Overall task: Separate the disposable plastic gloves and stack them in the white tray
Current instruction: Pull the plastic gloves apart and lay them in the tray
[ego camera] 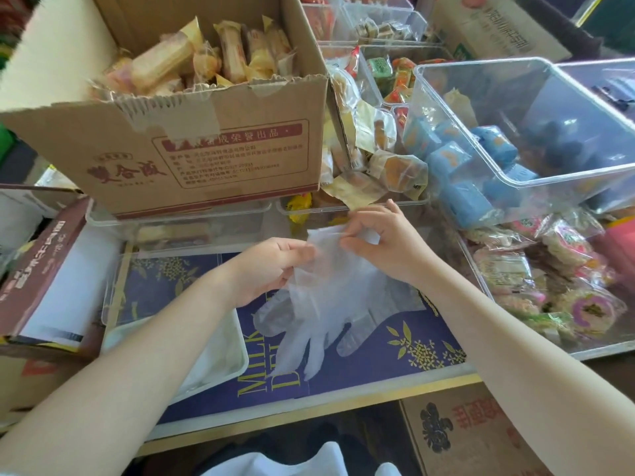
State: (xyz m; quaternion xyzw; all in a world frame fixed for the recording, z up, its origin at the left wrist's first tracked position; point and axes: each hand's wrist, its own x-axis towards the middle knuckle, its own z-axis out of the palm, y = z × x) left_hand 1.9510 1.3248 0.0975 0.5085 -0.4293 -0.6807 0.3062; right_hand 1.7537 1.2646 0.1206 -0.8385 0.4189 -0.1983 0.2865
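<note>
A bunch of thin clear plastic gloves (pixel 330 304) hangs from both hands above a dark blue box lid (pixel 395 365), fingers pointing down toward me. My left hand (pixel 271 266) pinches the cuff edge from the left. My right hand (pixel 381 242) pinches the same cuff from the right, thumb and fingers closed on the film. The white tray (pixel 240 355) lies at the lower left of the blue lid, partly hidden under my left forearm, with some clear film inside it.
A large cardboard box of wrapped snacks (pixel 206 159) stands behind the hands. Clear bins with blue packets (pixel 515 139) and pink-wrapped cakes (pixel 556 286) crowd the right. A brown carton (pixel 44 269) lies at the left, another cardboard box (pixel 474 438) below the table edge.
</note>
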